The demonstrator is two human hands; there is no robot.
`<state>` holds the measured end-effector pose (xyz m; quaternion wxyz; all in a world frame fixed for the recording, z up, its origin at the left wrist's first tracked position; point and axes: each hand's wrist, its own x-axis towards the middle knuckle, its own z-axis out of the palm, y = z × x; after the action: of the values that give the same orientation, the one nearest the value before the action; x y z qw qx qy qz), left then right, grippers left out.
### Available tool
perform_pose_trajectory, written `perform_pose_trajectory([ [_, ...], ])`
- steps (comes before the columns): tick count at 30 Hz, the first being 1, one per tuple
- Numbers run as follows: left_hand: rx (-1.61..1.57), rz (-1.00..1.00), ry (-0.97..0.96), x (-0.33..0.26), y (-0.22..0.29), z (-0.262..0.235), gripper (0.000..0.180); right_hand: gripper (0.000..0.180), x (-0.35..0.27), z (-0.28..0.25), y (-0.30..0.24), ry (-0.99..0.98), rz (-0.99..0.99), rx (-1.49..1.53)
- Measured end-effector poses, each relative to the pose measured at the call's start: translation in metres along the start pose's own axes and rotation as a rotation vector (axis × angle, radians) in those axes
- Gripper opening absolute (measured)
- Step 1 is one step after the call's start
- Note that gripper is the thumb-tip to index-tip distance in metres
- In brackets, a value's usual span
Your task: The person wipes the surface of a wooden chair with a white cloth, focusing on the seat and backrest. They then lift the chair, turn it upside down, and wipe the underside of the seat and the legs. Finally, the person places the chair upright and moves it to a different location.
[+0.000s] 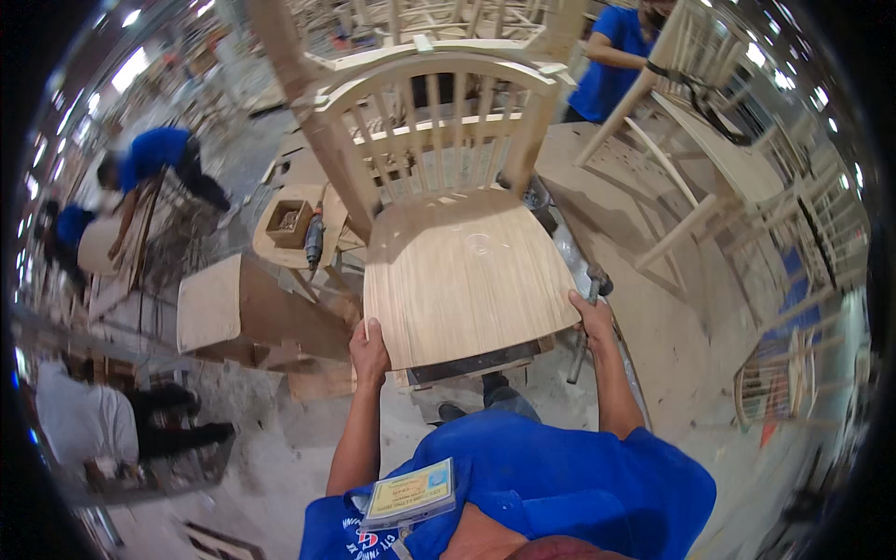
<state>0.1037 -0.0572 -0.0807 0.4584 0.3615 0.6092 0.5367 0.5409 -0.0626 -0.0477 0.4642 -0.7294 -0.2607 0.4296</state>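
A pale, unfinished wooden chair [467,280] with a spindle back is in front of me, its broad seat tilted towards me. My left hand [371,353] grips the seat's near left corner, thumb up along the edge. On the opposite side, my right hand [595,317] is closed on the seat's right edge. A hammer [576,366] shows behind and beside the right hand, its head above and its handle below. Whether the fingers also hold the hammer cannot be told. The fingers under the seat are hidden.
Left of the chair, a stool-like wooden seat [266,245] carries a small box [290,222] and a power drill [315,241]. A wooden box-like stand [252,313] is nearer. On the right, a board-topped bench [644,345] holds another chair [714,140]. Several people work around.
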Motion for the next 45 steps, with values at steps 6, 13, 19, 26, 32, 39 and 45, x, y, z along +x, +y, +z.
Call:
perform_pose_trajectory([
  [6, -0.044, 0.054, -0.033, 0.002, -0.004, 0.0, 0.041, 0.038, 0.006, -0.002, 0.007, 0.015, -0.024, 0.102],
  [13, 0.03, 0.012, -0.048, 0.004, -0.002, 0.001, 0.042, 0.04, -0.005, 0.003, 0.009, 0.048, 0.04, 0.242],
  [19, -0.001, 0.069, -0.022, 0.004, -0.004, 0.002, 0.038, 0.046, -0.008, 0.005, 0.008, 0.003, 0.036, 0.259],
  [26, 0.261, 0.046, 0.045, -0.002, 0.003, -0.003, 0.038, 0.047, -0.015, 0.014, 0.009, -0.043, 0.08, 0.36],
  [32, 0.06, 0.022, 0.024, -0.002, 0.004, 0.006, 0.04, 0.048, -0.007, 0.005, 0.018, -0.022, 0.076, 0.279],
  [39, 0.207, 0.046, 0.025, -0.002, 0.003, 0.004, 0.037, 0.051, -0.01, 0.006, 0.014, -0.047, 0.077, 0.338],
  [45, 0.029, 0.03, -0.025, 0.0, -0.001, 0.01, 0.038, 0.057, 0.002, 0.003, 0.025, -0.03, 0.104, 0.343],
])
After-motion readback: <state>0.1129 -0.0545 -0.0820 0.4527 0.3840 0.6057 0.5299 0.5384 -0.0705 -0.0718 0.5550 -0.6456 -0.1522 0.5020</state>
